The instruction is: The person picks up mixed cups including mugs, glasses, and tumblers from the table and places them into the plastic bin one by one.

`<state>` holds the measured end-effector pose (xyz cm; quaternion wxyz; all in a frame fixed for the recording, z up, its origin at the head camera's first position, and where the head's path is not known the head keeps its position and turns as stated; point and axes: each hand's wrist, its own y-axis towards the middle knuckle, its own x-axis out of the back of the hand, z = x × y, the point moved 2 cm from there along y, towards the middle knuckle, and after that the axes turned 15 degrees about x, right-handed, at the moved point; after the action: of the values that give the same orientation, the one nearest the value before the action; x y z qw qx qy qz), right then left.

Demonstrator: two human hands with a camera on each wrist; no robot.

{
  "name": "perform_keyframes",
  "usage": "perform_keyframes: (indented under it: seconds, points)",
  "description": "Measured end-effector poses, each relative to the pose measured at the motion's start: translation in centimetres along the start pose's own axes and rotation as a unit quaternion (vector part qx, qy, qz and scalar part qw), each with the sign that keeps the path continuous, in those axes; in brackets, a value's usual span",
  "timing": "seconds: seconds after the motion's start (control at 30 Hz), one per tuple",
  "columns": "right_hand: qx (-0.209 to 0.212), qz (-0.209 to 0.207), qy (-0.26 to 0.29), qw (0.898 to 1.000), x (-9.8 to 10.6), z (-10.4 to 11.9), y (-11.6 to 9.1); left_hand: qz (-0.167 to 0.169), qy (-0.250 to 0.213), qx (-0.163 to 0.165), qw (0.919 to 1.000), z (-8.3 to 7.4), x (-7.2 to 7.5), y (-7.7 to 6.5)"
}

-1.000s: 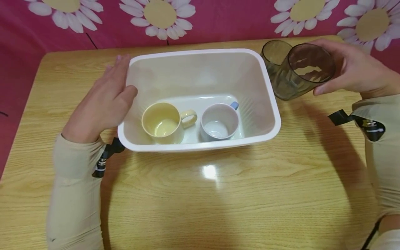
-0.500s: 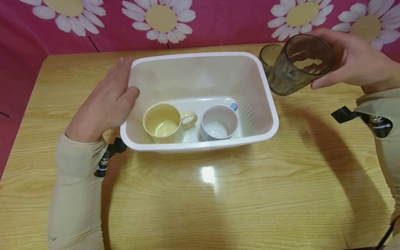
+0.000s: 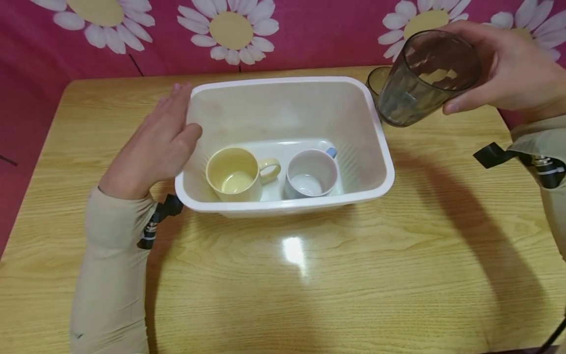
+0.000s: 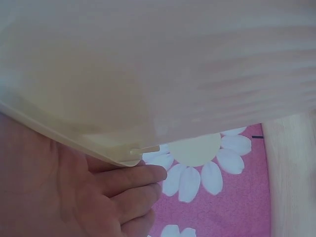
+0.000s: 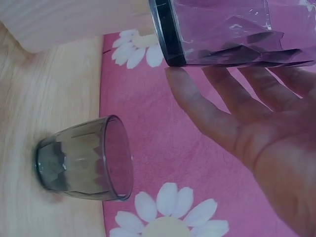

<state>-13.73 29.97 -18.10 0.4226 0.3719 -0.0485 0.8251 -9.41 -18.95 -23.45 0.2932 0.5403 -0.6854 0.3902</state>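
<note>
A white plastic basin (image 3: 283, 207) holds a yellow mug (image 3: 234, 174) and a white mug (image 3: 311, 173) with a blue handle. My left hand (image 3: 152, 145) grips the basin's left rim, thumb over the inner side and fingers along the outside; in the left wrist view the fingers (image 4: 133, 192) lie under the rim. Raised beyond the basin's right end, a smoky tinted glass (image 3: 424, 78) is held tilted in my right hand (image 3: 513, 69). The right wrist view shows my fingers below this glass (image 5: 242, 34). A second tinted glass (image 5: 81, 160) stands on the table, partly hidden in the head view.
The wooden table (image 3: 283, 295) carries everything. Along its far edge hangs a pink cloth (image 3: 327, 34) printed with white daisies. The standing glass is close to the basin's right rear corner.
My right hand has lifted the tinted glass upward, away from the standing one. My left hand stays at the basin rim, and the mugs lie as before; the whole view shifts slightly.
</note>
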Motion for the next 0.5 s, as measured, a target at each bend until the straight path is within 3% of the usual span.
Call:
perform_keyframes:
  seconds: [0.13, 0.3, 0.5]
  points:
    - [-0.022, 0.006, -0.033, 0.999, 0.1, 0.4, 0.5, 0.002, 0.001, 0.000, 1.0000, 0.0, 0.1, 0.1]
    - [0.000, 0.033, -0.054, 0.998, -0.3, 1.8, 2.0, 0.007, 0.004, 0.006, 0.9999, 0.1, 0.1, 0.1]
    - [0.014, 0.037, 0.005, 0.999, -1.4, 2.9, 3.3, 0.007, -0.001, -0.003, 1.0000, -0.1, 0.1, 0.1]
